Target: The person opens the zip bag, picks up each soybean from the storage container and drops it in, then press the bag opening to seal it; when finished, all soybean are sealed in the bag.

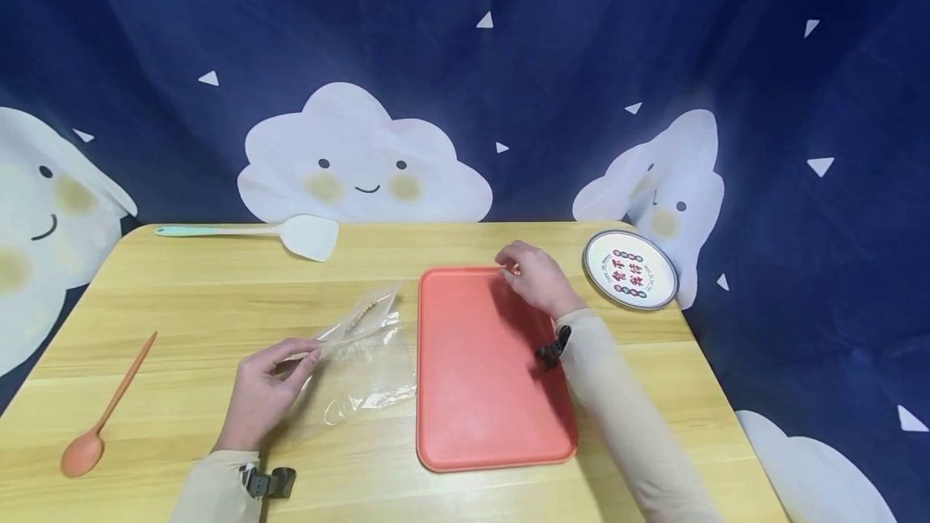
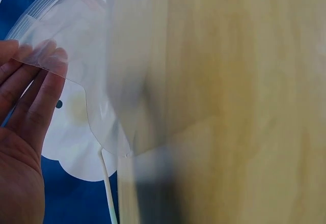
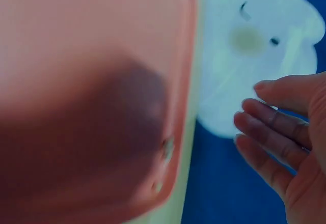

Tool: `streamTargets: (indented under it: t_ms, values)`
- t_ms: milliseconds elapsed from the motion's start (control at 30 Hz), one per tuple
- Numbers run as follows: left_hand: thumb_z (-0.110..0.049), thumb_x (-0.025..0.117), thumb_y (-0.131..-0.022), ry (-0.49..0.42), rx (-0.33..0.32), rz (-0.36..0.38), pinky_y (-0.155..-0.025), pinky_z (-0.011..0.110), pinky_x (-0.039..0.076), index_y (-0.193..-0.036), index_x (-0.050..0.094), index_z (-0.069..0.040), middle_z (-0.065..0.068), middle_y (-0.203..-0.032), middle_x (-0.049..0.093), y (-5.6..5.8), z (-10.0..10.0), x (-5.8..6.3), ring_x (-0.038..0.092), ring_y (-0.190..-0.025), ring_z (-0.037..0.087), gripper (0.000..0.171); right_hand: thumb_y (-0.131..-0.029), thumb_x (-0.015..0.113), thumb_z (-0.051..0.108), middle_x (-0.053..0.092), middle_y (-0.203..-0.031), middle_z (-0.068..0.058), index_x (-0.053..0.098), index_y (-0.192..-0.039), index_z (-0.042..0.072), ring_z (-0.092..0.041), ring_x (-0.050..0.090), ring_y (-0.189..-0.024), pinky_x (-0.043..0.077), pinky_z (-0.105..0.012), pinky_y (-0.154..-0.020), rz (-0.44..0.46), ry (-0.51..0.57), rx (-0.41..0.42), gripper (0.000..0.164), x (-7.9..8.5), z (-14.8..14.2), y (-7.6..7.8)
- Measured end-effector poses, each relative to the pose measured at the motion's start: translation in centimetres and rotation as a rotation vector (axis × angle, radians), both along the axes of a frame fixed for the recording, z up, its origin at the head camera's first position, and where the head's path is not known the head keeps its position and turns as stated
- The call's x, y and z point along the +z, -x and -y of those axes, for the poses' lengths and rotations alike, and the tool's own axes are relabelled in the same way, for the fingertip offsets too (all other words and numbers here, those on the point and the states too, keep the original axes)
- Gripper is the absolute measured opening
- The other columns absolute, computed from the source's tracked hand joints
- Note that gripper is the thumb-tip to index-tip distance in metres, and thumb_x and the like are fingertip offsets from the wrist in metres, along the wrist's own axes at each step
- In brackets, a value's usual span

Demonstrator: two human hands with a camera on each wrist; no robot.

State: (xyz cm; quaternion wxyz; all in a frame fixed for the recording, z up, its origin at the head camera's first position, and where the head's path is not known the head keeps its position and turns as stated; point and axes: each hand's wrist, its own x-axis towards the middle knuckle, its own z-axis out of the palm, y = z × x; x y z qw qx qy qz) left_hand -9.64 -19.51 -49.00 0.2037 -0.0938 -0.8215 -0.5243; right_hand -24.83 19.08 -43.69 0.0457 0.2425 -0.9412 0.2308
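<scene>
The clear bag was over the worktop, at nine o'clock of the tray; the left grip pinched its edge between thumb and fingers. The right grip, at the tray's one o'clock rim, was loosely spread, with nothing visible in it. The bag, I judged, would be light, limp and slippery, best taken by the edge. Whether the beads were inside or under it, I could not tell; some specks by the rim were too blurred.
</scene>
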Motion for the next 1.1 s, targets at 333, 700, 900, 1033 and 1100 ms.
streamTargets:
  t_ms: [333,700,900,1033,1100]
  values:
    - [0.019,0.074,-0.075,0.007,-0.007,0.008,-0.075,0.014,0.056,-0.09,0.074,0.002,0.017,-0.092,0.072,0.0,0.0,0.0,0.064,-0.086,-0.005,0.023,-0.089,0.07,0.007,0.06,-0.089,-0.004,0.071,-0.1,0.004,-0.026,0.063,-0.084,0.056,-0.041,-0.076,0.03,-0.241,0.01,0.012,-1.8,-2.4,1.2]
    - [0.022,0.071,-0.075,0.0,0.0,0.008,-0.073,0.014,0.057,-0.089,0.073,0.005,0.018,-0.09,0.072,-0.3,-0.5,1.2,0.064,-0.084,-0.004,0.022,-0.088,0.067,0.003,0.056,-0.087,-0.006,0.069,-0.093,0.004,-0.028,0.062,-0.083,0.056,-0.041,-0.078,0.047,-0.289,0.001,0.005,-3.2,-2.1,1.7]
    - [0.021,0.072,-0.076,0.004,-0.004,0.025,-0.074,0.015,0.057,-0.09,0.073,0.005,0.019,-0.092,0.072,-0.2,-0.5,1.1,0.064,-0.085,-0.003,0.021,-0.087,0.065,-0.001,0.055,-0.085,-0.008,0.066,-0.091,0.003,-0.029,0.062,-0.081,0.056,-0.04,-0.075,0.08,-0.302,-0.033,0.006,-3.2,-1.8,1.8]
    - [0.02,0.073,-0.076,0.003,-0.007,0.035,-0.074,0.015,0.057,-0.09,0.073,0.005,0.02,-0.093,0.071,0.0,-0.1,0.2,0.065,-0.085,-0.002,0.02,-0.087,0.064,-0.002,0.055,-0.084,-0.008,0.064,-0.089,0.005,-0.028,0.06,-0.08,0.055,-0.039,-0.072,0.116,-0.3,-0.04,0.006,-3.4,-1.9,1.8]
    - [0.019,0.073,-0.077,-0.001,-0.011,0.034,-0.074,0.016,0.057,-0.09,0.073,0.004,0.019,-0.094,0.072,0.0,-0.1,0.1,0.065,-0.085,-0.001,0.02,-0.088,0.064,-0.001,0.055,-0.083,-0.008,0.064,-0.089,0.005,-0.027,0.059,-0.08,0.055,-0.039,-0.072,0.125,-0.301,-0.042,0.006,-3.5,-1.9,1.8]
